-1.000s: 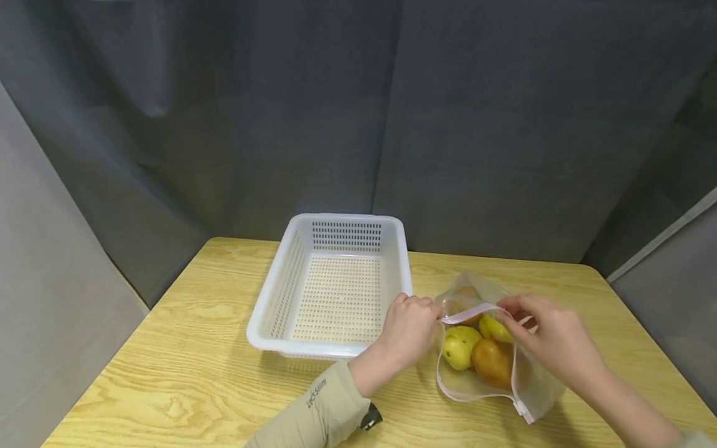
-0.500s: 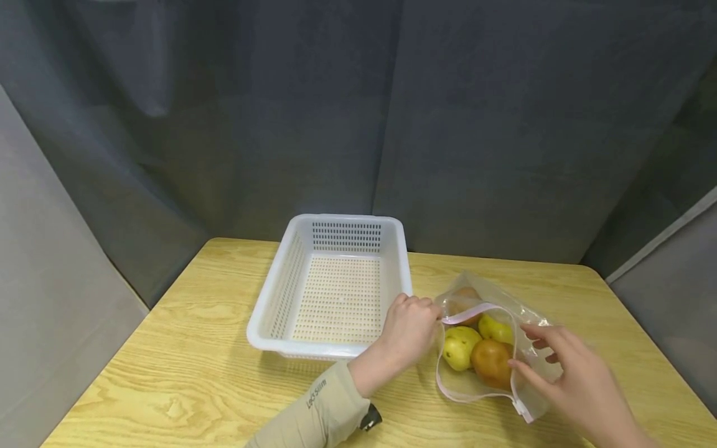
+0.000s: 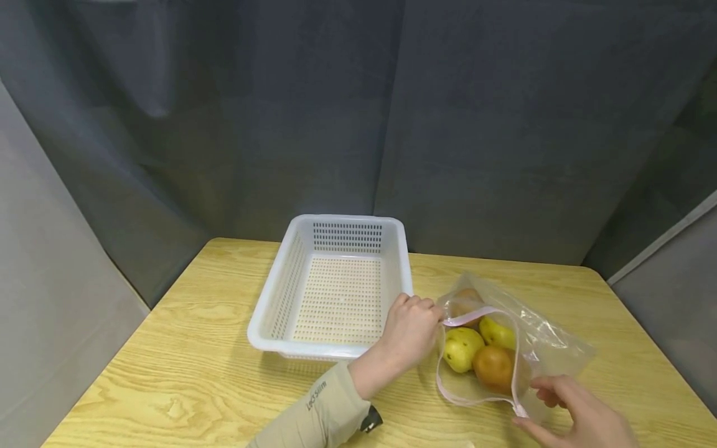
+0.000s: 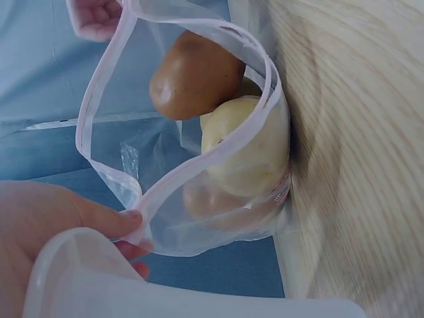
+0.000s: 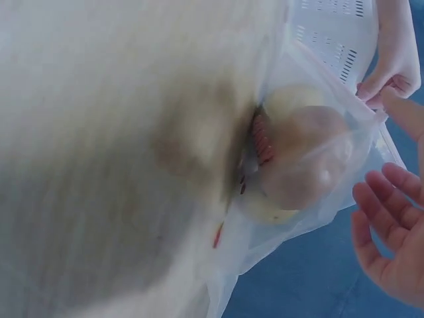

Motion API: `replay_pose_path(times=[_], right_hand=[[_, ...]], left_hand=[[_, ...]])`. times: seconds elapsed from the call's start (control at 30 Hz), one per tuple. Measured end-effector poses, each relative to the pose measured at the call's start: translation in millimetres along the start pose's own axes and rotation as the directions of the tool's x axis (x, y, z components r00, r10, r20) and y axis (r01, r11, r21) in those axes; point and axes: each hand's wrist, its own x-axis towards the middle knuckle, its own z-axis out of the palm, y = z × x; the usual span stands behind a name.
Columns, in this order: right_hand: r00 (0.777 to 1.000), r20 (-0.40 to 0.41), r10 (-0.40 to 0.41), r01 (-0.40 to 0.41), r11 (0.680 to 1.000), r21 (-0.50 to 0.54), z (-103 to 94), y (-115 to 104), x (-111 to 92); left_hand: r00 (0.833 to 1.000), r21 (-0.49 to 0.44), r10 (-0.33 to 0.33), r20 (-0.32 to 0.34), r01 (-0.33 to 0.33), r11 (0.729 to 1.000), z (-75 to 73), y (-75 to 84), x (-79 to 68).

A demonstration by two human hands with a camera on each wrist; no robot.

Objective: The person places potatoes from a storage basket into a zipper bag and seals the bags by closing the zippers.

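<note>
A clear zip bag (image 3: 551, 339) with a pale pink zip edge lies on its side, its mouth facing the near edge. Inside are a yellow pear (image 3: 462, 350), a second yellow-green pear (image 3: 497, 333) and a brown pear-shaped fruit (image 3: 494, 368); another brown fruit (image 3: 466, 305) shows through the plastic at the back. My left hand (image 3: 411, 326) pinches the left corner of the mouth between thumb and fingers (image 4: 132, 222). Beside the zip slider (image 3: 520, 409), my right hand (image 3: 582, 414) has its fingers parted and bent loosely, thumb tip close to the bag's corner in the right wrist view.
A white perforated plastic basket (image 3: 263, 323) stands left of the bag, its right rim close by my left hand. Both sit on a wooden table (image 3: 168, 386). Dark curtains (image 3: 313, 124) hang behind, with grey panels (image 3: 61, 298) at the sides.
My right hand has let go of the upper part of the bag's mouth and moved down toward me, near the slider. The bag's right side has spread out rightward. My left hand has stayed put.
</note>
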Motion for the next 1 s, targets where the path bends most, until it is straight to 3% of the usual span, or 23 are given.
replay_pose_path(times=[0.13,0.27,0.37,0.5,0.63,0.87,1.0], right_hand=[[0.999,0.018,-0.051,0.052,0.998,-0.036,1.9,0,-6],[0.982,-0.044,-0.182,0.178,0.981,-0.08,2.6,1,-9],[0.937,-0.163,-0.31,0.299,0.95,-0.09,3.7,5,-9],[0.88,-0.253,-0.402,0.397,0.915,-0.075,2.9,10,-5],[0.854,-0.287,-0.433,0.434,0.899,-0.064,1.7,13,1],[0.877,-0.355,-0.324,0.342,0.94,-0.014,-2.8,15,5],[0.878,-0.369,-0.306,0.336,0.942,0.018,-9.3,16,10]], left_hand=[[1.0,0.01,-0.005,0.008,0.005,1.0,-2.9,1.2,0.0],[1.0,0.018,-0.006,0.001,0.006,1.0,-4.6,2.4,0.7],[1.0,0.018,-0.004,0.0,0.004,1.0,-6.1,3.3,1.7],[1.0,0.013,-0.005,0.015,0.005,1.0,-8.3,4.2,2.3],[1.0,0.026,-0.006,0.008,0.005,1.0,-9.7,4.3,3.4],[0.999,0.017,-0.005,-0.033,0.005,1.0,-11.2,4.4,5.1],[0.998,0.003,-0.003,-0.057,0.003,1.0,-12.7,4.6,5.6]])
